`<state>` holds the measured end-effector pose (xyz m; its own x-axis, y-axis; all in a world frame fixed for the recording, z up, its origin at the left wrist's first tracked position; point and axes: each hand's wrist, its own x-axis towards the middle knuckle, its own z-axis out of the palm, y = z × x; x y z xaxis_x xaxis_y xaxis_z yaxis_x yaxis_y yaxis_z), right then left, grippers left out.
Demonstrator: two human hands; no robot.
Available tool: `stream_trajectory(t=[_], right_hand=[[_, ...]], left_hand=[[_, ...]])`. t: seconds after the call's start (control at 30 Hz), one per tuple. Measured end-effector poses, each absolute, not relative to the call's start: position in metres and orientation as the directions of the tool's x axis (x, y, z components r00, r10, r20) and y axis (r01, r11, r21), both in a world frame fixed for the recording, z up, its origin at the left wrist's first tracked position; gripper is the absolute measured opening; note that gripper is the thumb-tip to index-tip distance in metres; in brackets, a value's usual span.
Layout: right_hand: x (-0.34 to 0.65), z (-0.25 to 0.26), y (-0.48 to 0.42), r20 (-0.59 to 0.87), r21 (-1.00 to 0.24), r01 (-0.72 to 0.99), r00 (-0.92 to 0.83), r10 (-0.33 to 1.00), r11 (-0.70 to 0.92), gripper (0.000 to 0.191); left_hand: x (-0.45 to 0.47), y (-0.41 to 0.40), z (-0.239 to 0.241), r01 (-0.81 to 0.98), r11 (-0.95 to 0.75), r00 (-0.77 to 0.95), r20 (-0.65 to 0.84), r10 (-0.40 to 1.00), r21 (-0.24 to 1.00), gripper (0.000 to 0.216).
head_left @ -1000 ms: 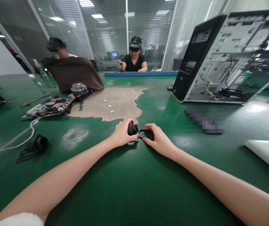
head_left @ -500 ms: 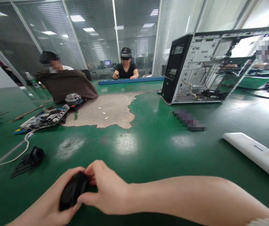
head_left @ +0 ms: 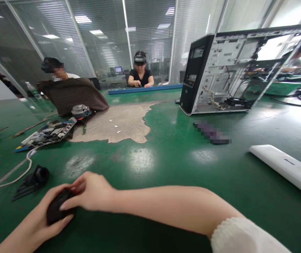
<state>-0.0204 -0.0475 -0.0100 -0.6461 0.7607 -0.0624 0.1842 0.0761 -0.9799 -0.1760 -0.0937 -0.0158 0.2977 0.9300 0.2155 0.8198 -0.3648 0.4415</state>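
Black part (head_left: pixel 56 212), near left of table (head_left: pixel 171 168): left hand (head_left: pixel 41 216) cupping it, right hand (head_left: pixel 94 191) pinching its edge. Risk I log from afar: slipping, should either grip loosen.

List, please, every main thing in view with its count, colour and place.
Table: 1, green, foreground
Bare patch: 1, beige, table centre
Computer case: 1, black and silver, right
Pixelated object: 1, purplish, before case
Long slab: 1, white, right edge
Basket: 1, green, far right
Bar: 1, blue, far edge
Circuit board: 1, mixed, left
Cover: 1, brown, behind board
Cable: 1, cream, left
Loose part: 1, black, left
Co-workers: at least 3, mixed clothing, behind
Held part: 1, black, between hands
Sleeve: 1, white, lower right
Left hand: 1, bare, around part
Right hand: 1, bare, fingers touching it
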Motion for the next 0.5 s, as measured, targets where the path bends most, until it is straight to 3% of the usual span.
stream_trajectory(t=[0.07, 0.2, 0.33, 0.5], right_hand=[[0.027, -0.004, -0.021, 0.019, -0.981, 0.153, -0.533, 0.846, 0.119, 0.048], [0.126, 0.002, 0.018, 0.061, -0.987, 0.117, -0.337, 0.94, 0.106, 0.033], [0.188, -0.005, 0.031, 0.162, -0.982, 0.05, -0.271, 0.949, 0.182, 0.029], [0.203, -0.016, 0.024, 0.174, -0.982, 0.02, -0.313, 0.934, 0.19, 0.03]], left_hand=[[-0.145, -0.068, -0.005, 0.805, -0.36, 0.317, 0.171, 0.933, 0.471, 0.047], [-0.047, 0.005, -0.004, 0.627, -0.572, 0.492, 0.3, 0.817, 0.528, 0.051], [0.018, 0.048, -0.012, 0.531, -0.73, 0.596, 0.423, 0.683, 0.431, 0.057], [0.025, 0.044, -0.012, 0.516, -0.811, 0.667, 0.463, 0.583, 0.277, 0.059]])
